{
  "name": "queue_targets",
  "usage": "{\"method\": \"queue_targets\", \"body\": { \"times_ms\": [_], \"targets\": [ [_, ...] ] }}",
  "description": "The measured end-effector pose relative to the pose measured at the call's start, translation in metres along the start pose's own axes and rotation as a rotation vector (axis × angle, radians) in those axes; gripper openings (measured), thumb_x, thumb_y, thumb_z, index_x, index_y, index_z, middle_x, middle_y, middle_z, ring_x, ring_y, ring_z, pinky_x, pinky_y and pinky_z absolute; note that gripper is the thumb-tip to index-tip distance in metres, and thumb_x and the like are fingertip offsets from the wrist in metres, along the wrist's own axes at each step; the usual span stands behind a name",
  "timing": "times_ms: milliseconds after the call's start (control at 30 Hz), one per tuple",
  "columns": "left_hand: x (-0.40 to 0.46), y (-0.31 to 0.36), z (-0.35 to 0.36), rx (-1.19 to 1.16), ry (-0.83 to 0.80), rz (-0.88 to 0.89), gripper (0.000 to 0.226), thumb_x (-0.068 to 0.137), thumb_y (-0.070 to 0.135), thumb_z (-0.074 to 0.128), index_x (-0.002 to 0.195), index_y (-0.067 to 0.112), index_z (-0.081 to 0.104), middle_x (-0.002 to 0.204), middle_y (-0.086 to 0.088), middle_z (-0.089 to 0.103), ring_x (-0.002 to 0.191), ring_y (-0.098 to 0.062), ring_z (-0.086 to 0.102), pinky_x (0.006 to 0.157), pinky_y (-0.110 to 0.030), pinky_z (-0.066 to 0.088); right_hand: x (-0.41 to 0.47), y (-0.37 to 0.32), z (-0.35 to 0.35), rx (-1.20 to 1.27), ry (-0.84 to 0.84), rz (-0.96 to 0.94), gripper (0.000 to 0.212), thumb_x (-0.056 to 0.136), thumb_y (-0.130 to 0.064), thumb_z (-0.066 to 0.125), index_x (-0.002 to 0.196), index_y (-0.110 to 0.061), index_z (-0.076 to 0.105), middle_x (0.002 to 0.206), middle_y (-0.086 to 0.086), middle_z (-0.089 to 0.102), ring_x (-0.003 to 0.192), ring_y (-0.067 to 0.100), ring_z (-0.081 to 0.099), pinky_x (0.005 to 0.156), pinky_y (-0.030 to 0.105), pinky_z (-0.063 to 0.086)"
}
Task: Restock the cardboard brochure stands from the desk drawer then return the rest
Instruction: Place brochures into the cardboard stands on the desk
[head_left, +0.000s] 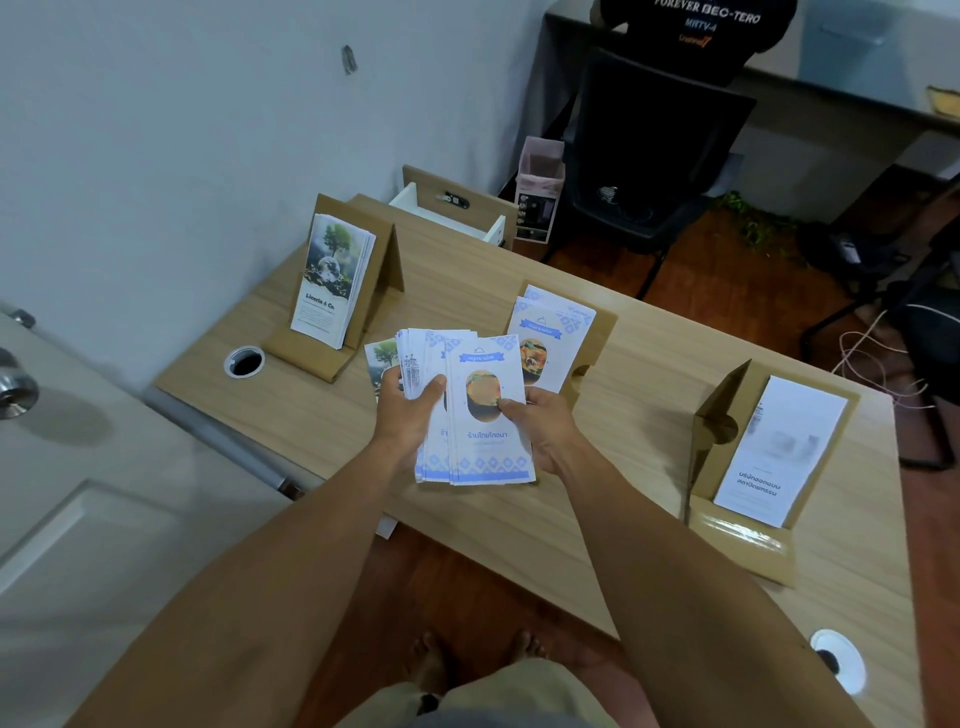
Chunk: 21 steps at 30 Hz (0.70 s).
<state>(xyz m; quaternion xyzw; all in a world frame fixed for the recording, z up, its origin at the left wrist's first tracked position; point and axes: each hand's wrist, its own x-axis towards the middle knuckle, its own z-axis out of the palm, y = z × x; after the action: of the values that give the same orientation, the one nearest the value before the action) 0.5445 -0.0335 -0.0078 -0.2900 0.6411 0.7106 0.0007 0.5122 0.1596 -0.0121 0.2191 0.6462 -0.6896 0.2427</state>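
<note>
Fanned stack of blue-and-white paper brochures (475, 415), long axis up-frame at centre, pinched by left hand (408, 410) and right hand (540, 421) (right nearer), just below-left of the half-filled brown cardboard stand (592, 332).

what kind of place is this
Probably a small office or front desk area. A wooden desk carries three cardboard brochure stands stocked with leaflets, its drawer stands open at the far end, and a black office chair sits behind it.
</note>
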Motion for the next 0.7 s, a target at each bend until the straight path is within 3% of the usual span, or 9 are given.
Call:
{"method": "queue_targets", "body": {
  "times_ms": [133,300,433,567,700],
  "targets": [
    [-0.0001,-0.0011,-0.0029,0.009,-0.024,-0.016,0.041,0.099,0.027,0.067,0.134,0.015,0.049,0.126,-0.009,0.069,0.109,-0.03,0.071,0.093,-0.061,0.058,-0.0022,0.0003,0.0022,0.009,-0.006,0.011,0.005,0.09,-0.01,0.076,0.095,-0.012,0.076,0.089,0.005,0.081,0.077,0.026,0.079,0.06,0.041,0.062],
    [-0.0001,-0.0044,-0.0046,-0.028,-0.055,-0.056,0.029,0.105,0.03,0.057,0.132,0.022,0.05,0.124,-0.006,0.07,0.108,-0.029,0.072,0.092,-0.062,0.058,-0.0042,0.0001,0.0045,-0.003,0.013,0.023,0.008,0.093,-0.01,0.073,0.1,-0.011,0.075,0.096,0.007,0.08,0.086,0.03,0.078,0.069,0.046,0.064],
    [-0.0011,-0.0038,-0.0024,-0.037,-0.061,-0.089,0.02,0.105,0.035,0.052,0.125,0.033,0.051,0.123,-0.004,0.071,0.107,-0.029,0.073,0.092,-0.062,0.058,-0.0072,0.0017,0.007,0.044,0.043,0.006,0.01,0.092,-0.007,0.074,0.101,-0.01,0.073,0.097,0.01,0.079,0.082,0.029,0.078,0.065,0.045,0.064],
    [-0.0002,-0.0041,-0.0036,-0.025,-0.051,-0.102,0.028,0.106,0.037,0.05,0.132,0.03,0.05,0.123,-0.003,0.072,0.105,-0.028,0.073,0.089,-0.06,0.06,-0.0097,0.002,0.0052,0.056,0.056,0.019,0.013,0.089,-0.006,0.077,0.101,-0.01,0.073,0.095,0.008,0.079,0.077,0.025,0.079,0.058,0.041,0.062],
    [0.0008,-0.0066,-0.0061,0.033,-0.019,-0.071,0.035,0.107,0.036,0.049,0.141,0.027,0.048,0.124,-0.006,0.07,0.102,-0.026,0.073,0.082,-0.053,0.063,-0.0093,0.0035,0.0047,0.053,0.061,0.026,0.014,0.09,-0.005,0.075,0.103,-0.007,0.071,0.102,0.012,0.077,0.087,0.031,0.077,0.071,0.048,0.064]
  ]
}}
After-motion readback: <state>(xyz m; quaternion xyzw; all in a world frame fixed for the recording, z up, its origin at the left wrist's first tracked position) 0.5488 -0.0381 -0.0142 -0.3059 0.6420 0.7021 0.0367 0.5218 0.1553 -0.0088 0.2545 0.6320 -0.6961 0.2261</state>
